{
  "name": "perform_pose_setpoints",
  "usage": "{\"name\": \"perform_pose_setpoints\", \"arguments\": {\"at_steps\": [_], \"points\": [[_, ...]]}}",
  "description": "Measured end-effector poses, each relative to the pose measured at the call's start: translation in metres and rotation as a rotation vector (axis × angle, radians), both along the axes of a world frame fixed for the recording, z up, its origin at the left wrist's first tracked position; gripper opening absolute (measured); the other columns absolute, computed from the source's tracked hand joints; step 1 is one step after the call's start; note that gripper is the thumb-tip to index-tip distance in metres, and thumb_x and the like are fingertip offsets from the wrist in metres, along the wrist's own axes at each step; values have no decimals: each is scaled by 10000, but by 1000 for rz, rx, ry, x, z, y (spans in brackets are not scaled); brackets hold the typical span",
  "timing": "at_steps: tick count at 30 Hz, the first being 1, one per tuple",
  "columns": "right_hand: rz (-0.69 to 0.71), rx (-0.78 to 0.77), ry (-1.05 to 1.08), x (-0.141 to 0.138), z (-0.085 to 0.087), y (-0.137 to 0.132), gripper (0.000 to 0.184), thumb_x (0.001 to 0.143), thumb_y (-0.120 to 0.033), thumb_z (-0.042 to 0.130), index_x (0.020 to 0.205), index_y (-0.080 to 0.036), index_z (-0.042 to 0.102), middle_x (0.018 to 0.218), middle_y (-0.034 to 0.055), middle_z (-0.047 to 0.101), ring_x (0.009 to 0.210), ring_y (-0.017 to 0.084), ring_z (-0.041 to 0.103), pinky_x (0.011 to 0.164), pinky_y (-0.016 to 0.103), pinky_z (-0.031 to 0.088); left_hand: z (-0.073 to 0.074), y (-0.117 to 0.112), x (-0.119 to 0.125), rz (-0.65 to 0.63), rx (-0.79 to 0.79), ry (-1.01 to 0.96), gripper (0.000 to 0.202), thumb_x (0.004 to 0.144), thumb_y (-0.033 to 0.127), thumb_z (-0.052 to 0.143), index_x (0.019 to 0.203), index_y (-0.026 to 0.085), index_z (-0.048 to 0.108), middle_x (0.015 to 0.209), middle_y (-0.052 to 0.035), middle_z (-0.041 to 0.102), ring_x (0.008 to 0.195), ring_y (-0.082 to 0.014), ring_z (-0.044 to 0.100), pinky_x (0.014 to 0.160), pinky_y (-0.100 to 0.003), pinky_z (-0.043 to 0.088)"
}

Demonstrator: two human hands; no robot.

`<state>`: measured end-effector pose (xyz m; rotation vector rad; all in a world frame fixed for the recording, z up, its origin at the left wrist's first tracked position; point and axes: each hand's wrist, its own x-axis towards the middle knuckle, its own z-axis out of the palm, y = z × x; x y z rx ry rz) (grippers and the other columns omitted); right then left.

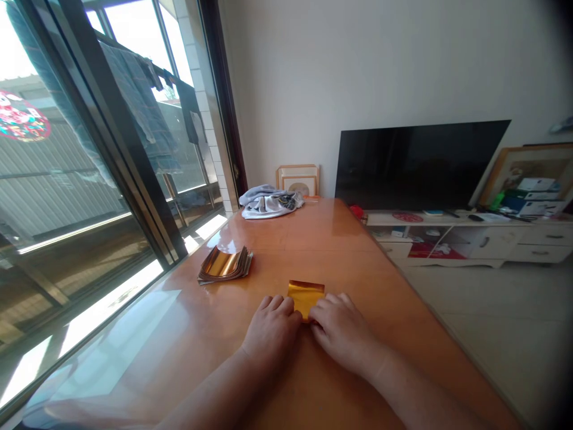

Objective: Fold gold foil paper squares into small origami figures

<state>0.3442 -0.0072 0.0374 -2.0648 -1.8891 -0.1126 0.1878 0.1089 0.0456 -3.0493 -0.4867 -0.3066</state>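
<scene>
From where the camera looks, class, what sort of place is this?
Probably a living room in a home: a large television stands on a low cabinet, and laundry hangs beyond the glass door.

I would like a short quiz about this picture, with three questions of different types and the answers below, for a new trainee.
1. True or false: the left hand and the right hand both touch the gold sheet.
2. Where is the stack of copper-coloured sheets?
a) beside the television
b) on the table, to the left of the hands
c) under the right hand
3. Complete: at the table's far end lies a heap of ____ ____.

Key: 1. True; 2. b; 3. grey cloth
</scene>
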Motion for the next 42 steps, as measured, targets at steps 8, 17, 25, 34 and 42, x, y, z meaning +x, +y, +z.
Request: {"name": "perform_pose_setpoints", "arguments": {"at_steps": [8,17,25,34,42], "points": [[-25,-67,120,7,-5,1,119,887,-234,588,846,-236,700,923,32,679,894,194,593,778,307,363,-10,18,-10,61,-374,-140,171,829,135,526,906,225,649,949,-46,643,909,-204,601,788,-297,452],[-52,-93,347,19,-8,10,313,960,-308,483,730,-203,667,819,31,664,733,151,578,653,249,367,-17,35,-6,65,-500,-222,130,886,214,510,915,209,636,945,-52,673,891,-199,613,771,-292,473],[-159,-91,367,18,-15,14,302,948,-309,465,713,-202,620,788,24,668,717,153,572,625,251,331,-18,39,-2,101,-486,-206,118,872,226,514,900,212,628,938,-44,670,881,-192,621,744,-277,458],[-218,-73,327,18,-18,15,206,918,-326,532,759,-216,605,821,10,697,736,155,601,603,257,290,-23,41,-1,141,-446,-208,112,869,225,521,929,222,615,970,-39,663,904,-196,620,751,-281,454],[-228,-67,322,18,-22,16,177,909,-323,563,774,-219,608,835,12,701,741,155,599,609,263,281,-9,13,-5,133,-171,-190,247,936,236,481,1126,246,639,1136,-84,634,1070,-249,571,934,-384,442]]}}
